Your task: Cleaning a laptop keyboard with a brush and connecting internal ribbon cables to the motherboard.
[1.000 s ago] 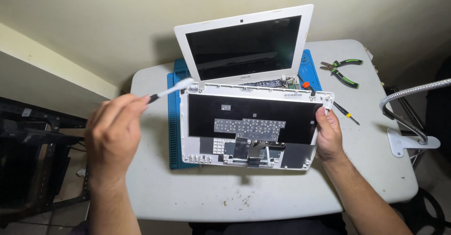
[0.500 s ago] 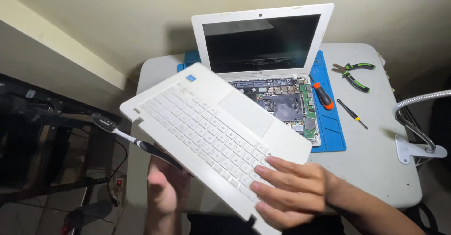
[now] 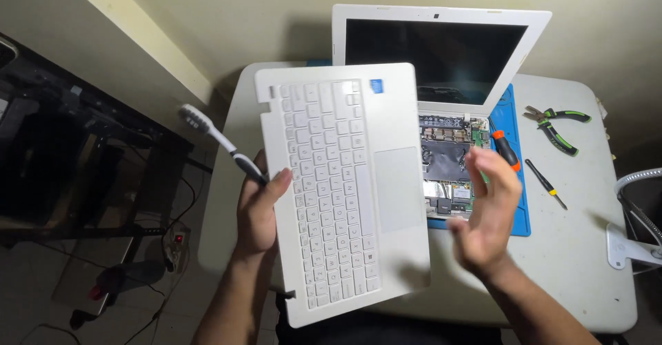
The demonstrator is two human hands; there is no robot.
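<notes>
My left hand (image 3: 258, 210) grips the left edge of a detached white laptop keyboard cover (image 3: 345, 186), keys and touchpad facing up, held above the table. The same hand also holds a toothbrush (image 3: 217, 141) with white bristles pointing up to the left. My right hand (image 3: 488, 210) is blurred, fingers spread, just off the cover's right edge and holding nothing. Behind it lies the opened white laptop (image 3: 441, 62), screen upright and dark, with its circuit boards (image 3: 448, 162) exposed on a blue mat (image 3: 514, 179).
On the white table (image 3: 586, 248) lie an orange-handled screwdriver (image 3: 505, 150), a thin black screwdriver (image 3: 546, 183) and green-handled pliers (image 3: 558, 124). A white lamp base (image 3: 631, 245) stands at the right edge. Dark shelving and cables (image 3: 83, 179) fill the left.
The keyboard cover went from lying upside down on the laptop to keys-up in my hands, now turned lengthwise. My right hand has let go of it; my left holds it with the toothbrush.
</notes>
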